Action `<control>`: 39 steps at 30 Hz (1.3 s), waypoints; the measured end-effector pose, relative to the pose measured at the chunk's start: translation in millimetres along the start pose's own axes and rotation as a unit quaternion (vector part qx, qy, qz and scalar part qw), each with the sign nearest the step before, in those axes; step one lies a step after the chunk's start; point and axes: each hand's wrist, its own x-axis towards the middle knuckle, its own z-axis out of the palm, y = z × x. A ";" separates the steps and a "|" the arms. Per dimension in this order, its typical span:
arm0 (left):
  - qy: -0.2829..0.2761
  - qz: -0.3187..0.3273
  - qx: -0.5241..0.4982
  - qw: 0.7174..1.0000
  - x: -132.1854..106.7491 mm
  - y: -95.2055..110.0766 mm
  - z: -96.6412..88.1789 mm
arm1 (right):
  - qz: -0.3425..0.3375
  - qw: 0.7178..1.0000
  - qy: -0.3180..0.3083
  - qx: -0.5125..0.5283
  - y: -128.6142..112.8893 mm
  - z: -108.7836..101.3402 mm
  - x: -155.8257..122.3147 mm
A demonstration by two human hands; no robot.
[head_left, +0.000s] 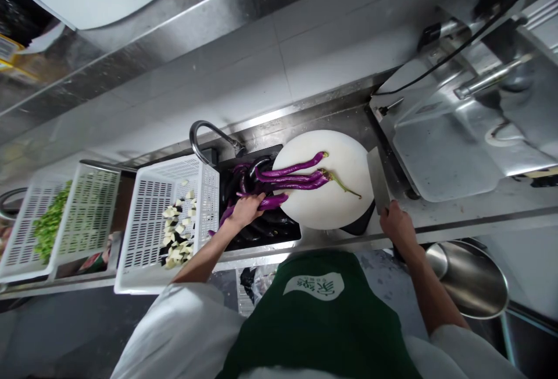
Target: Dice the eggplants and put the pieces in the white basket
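Far out on the left, well beyond the left hand, a white basket [11, 263] shows chopped greens [51, 222]. Coming nearer, just beside the left forearm, here's a bigger white basket [131, 277] with pale, dark-skinned cubes [178, 231] scattered in it. A curved faucet [196, 135] arches just beyond the left hand, over a sink [285, 244] loaded with dark eggplants [265, 226].

And there's the left hand [247, 210], fingers closed over a long purple eggplant [275, 201] at the sink's edge, one end lying over the round white cutting board [340, 213]. Between the hands, more purple eggplants [300, 180] reach across that board, one trailing a long green stem [347, 186]. Light for their length, I'd judge, firm but a little springy, with glossy skin that could slip or roll and flesh that would bruise under a hard squeeze. Mid-length looks the steadiest hold, several fingers wrapped round; that thin stem might snap if pulled.

On to the right hand [397, 225], wrapped tight around the handle of a cleaver [378, 180], its broad blade pointing away from the body at the board's right edge. Past it, a metal slicer [449, 161] sits on the table [462, 216], and a steel pot [483, 280] stands lower, right of the forearm.
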 end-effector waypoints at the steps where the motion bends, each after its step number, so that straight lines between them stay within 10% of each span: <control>1: -0.024 -0.015 0.002 1.000 -0.9 -4.5 8.8 | 0.003 1.000 -0.002 0.001 -0.3 0.0 0.0; 6: 0.066 0.005 -0.053 0.996 19.6 7.9 25.9 | 0.015 1.000 -0.009 -0.002 -2.2 0.6 -0.2; 10: 0.190 0.126 -0.201 0.953 75.3 70.9 26.0 | 0.006 1.000 0.001 -0.010 -3.3 -1.9 0.7; 15: 0.200 0.159 -0.180 0.950 133.3 127.6 42.7 | 0.000 0.999 0.016 -0.038 -0.3 -11.8 -10.9; 24: 0.235 0.134 -0.200 0.942 114.9 126.0 79.9 | -0.111 0.987 -0.040 -0.105 6.3 -9.3 -80.3; 39: 0.272 0.148 -0.252 0.917 119.0 125.5 90.7 | -0.211 0.952 -0.110 -0.191 -45.1 -15.5 -53.4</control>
